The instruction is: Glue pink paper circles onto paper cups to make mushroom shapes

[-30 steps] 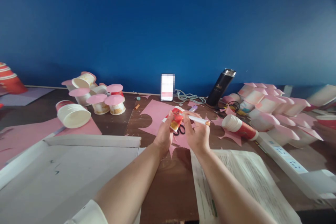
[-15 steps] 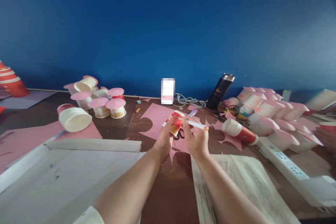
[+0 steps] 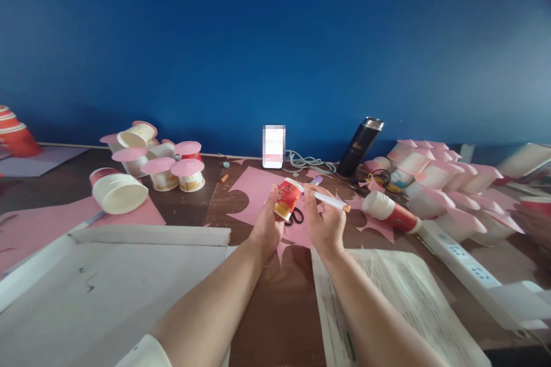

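Observation:
My left hand (image 3: 266,226) is closed around a small red paper cup (image 3: 289,198) with a yellow band, tilted above the table. A white marker (image 3: 329,201) with an orange end sits in the grip of my right hand (image 3: 323,223), its other end close to the cup; whether it touches, I cannot tell. Beneath the hands lies a cut pink paper sheet (image 3: 253,186), with the black handles of scissors (image 3: 295,217) on it. A purple object (image 3: 316,180) rests just behind the right hand.
Cups with round pink tops (image 3: 188,169) stand at left, near a tipped cup stack (image 3: 123,192). Beyond the white box (image 3: 150,235) lies more pink paper. On the right are a black bottle (image 3: 361,146), another cup stack (image 3: 390,211), pink-topped cups (image 3: 439,178) and a power strip (image 3: 467,255).
The cup has turned in my left hand, so more of its red side shows. My right hand and the marker have shifted slightly right, leaving the scissor handles more exposed.

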`<state>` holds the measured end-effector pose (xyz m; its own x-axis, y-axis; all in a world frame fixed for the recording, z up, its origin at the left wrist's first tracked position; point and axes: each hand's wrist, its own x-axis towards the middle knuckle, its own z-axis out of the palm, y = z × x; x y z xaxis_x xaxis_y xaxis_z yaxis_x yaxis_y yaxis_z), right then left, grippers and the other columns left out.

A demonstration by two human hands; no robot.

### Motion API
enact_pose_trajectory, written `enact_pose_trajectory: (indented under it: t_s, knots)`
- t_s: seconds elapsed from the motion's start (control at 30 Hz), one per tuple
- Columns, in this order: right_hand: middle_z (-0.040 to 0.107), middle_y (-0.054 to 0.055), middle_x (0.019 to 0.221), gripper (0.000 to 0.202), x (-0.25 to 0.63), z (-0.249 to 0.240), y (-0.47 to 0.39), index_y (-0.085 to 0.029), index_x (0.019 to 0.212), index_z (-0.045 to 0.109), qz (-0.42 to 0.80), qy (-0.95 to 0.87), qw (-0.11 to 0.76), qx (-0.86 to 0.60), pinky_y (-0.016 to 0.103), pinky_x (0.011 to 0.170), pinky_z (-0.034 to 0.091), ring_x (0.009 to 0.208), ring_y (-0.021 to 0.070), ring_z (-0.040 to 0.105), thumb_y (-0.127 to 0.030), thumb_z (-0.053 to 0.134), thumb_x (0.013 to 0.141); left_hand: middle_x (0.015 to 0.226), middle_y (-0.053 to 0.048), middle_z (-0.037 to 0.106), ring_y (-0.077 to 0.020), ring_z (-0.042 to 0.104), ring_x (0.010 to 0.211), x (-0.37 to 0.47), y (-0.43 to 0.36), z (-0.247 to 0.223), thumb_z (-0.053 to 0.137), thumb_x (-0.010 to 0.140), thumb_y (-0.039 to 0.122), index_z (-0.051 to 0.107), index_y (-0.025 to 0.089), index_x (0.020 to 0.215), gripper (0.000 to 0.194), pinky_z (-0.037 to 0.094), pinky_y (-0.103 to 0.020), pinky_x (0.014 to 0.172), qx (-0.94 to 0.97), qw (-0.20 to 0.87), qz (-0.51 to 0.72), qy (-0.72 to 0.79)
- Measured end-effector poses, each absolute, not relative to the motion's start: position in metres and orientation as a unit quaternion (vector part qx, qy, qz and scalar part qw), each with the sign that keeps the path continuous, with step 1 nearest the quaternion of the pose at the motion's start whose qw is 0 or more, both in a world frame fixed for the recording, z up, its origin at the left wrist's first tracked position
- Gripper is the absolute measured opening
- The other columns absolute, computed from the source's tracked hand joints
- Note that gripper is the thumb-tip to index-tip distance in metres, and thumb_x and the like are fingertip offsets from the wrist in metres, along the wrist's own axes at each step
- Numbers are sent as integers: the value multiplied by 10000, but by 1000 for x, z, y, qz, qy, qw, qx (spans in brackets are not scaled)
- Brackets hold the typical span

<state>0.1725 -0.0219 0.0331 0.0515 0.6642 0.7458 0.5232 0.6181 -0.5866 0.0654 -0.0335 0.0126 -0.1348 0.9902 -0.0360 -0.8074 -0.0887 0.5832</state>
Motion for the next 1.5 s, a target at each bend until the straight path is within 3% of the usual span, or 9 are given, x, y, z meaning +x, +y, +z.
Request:
enact_pose_trajectory:
  t_s: [0.67, 1.5]
  knots:
    - [723, 46, 895, 239, 173, 36, -25, -212, 951, 685, 79, -696, 559, -444, 278, 709, 529, 748, 177, 688, -344, 494, 895, 1160, -75, 668, -262, 491, 1252, 67, -32, 13, 575, 827, 472, 674, 178, 1022, 367, 313, -383, 1089, 190, 643, 707, 224]
    - [724, 43, 902, 244, 173, 35, -25, -211, 950, 689, 87, -694, 556, -449, 281, 715, 525, 769, 178, 686, -358, 503, 891, 1118, -91, 685, -255, 509, 1235, 67, -31, 12, 618, 807, 436, 672, 157, 1028, 360, 342, -360, 1077, 140, 642, 718, 229]
